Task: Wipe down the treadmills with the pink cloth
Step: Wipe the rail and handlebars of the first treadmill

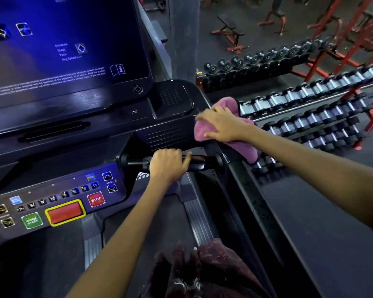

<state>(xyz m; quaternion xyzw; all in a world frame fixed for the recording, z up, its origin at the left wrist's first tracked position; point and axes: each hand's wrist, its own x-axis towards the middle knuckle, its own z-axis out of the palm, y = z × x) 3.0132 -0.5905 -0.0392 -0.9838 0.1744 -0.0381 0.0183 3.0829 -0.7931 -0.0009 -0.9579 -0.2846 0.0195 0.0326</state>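
Closest to my lens, at the bottom edge, hangs a dark maroon fuzzy cloth (215, 269), bunched at the waist. From the head view I see two bare forearms reaching forward over the black treadmill (172, 134). My left hand (168, 164) is curled round the short black horizontal grip bar (194, 163), fingers over the top and thumb along it. My right hand (222, 123) lies flat with fingers spread on the pink terry wiping cloth (230, 138), pressing it against the right corner of the console where the side rail begins; the cloth shows beyond the fingertips above and droops over the rail's outer edge below the wrist. I count one pink cloth and one lit blue touchscreen (63, 50). On the dark button panel (58, 203) sit one red STOP button (96, 199), one green quick-start button (32, 220) and one large red bar with a yellow border (65, 212). To the right, just past the rail, stand tiered racks of black and silver dumbbells (310, 108), too many to count surely. Between rail and racks runs a strip of dark gym floor (310, 201); red steel frames (353, 39) stand farther back.
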